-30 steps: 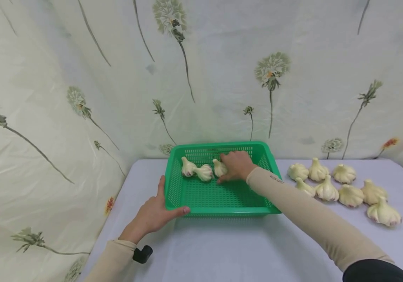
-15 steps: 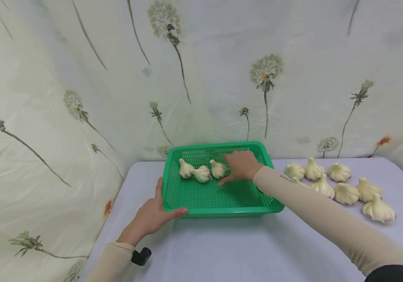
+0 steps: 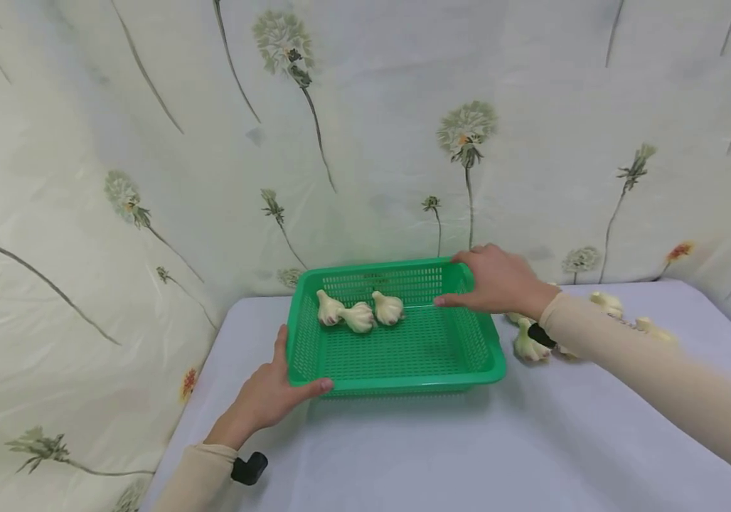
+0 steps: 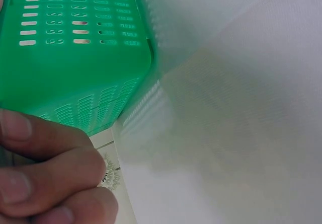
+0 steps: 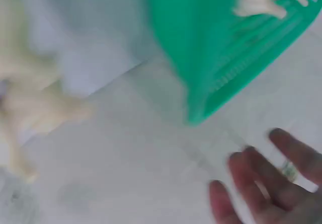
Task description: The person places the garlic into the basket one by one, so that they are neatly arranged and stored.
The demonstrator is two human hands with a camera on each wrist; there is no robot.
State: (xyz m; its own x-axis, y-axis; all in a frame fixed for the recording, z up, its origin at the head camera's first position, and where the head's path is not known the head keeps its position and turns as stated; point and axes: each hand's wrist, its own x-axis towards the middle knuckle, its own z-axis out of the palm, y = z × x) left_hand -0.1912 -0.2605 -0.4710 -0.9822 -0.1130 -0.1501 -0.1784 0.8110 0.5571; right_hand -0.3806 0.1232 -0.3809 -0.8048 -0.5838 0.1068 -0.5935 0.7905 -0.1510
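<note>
Three white garlic bulbs (image 3: pixel 387 308) lie in the back left part of a green plastic basket (image 3: pixel 404 384) with slotted walls. My left hand (image 3: pixel 268 393) holds the basket at its front left corner, thumb along the front rim. Curled fingers (image 4: pixel 60 161) show against the outer wall in the left wrist view. Over the back right corner, my right hand (image 3: pixel 505 281) is raised with its fingers spread and nothing in it. The right wrist view is blurred, but its loosely bent fingers (image 5: pixel 256 178) show apart from the basket rim.
Several more garlic bulbs (image 3: pixel 529 345) lie on the white-covered table (image 3: pixel 391 455) right of the basket, partly hidden behind the right forearm. A flower-printed cloth (image 3: pixel 365 142) hangs close behind the table and along its left.
My right hand has let go of the third garlic bulb in the basket, then lifted and moved right to the back right corner. The left hand stays on the basket.
</note>
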